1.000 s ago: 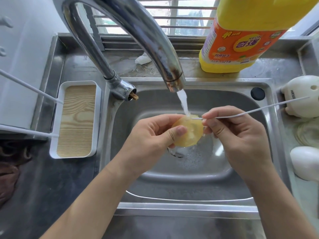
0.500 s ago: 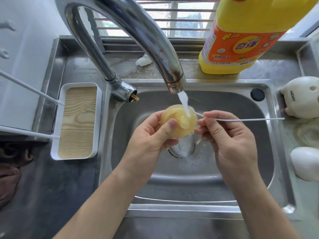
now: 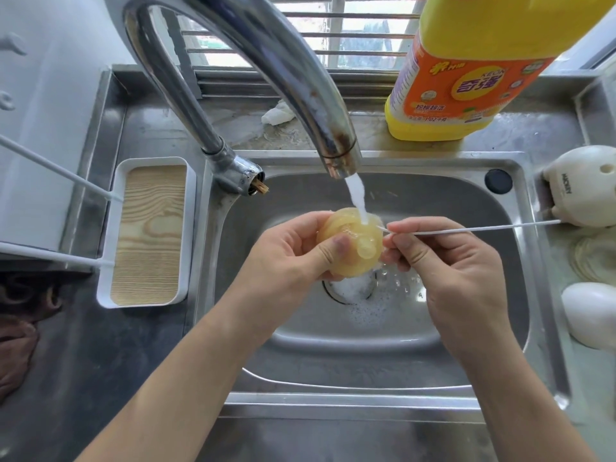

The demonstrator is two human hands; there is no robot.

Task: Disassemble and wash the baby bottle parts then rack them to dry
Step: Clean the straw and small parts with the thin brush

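Faucet (image 3: pixel 266 78) arches over sink (image 3: pixel 466 345); detergent bottle (image 3: pixel 466 78) stands behind, tray (image 3: pixel 106 228) left.

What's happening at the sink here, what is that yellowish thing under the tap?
A person is washing a baby bottle nipple at a steel sink. The left hand holds the yellowish nipple under the water running from the faucet, with the tip facing the camera. The right hand pinches a thin white brush stick, its end touching the nipple's edge. Foam sits around the drain. A yellow detergent bottle stands behind the sink.
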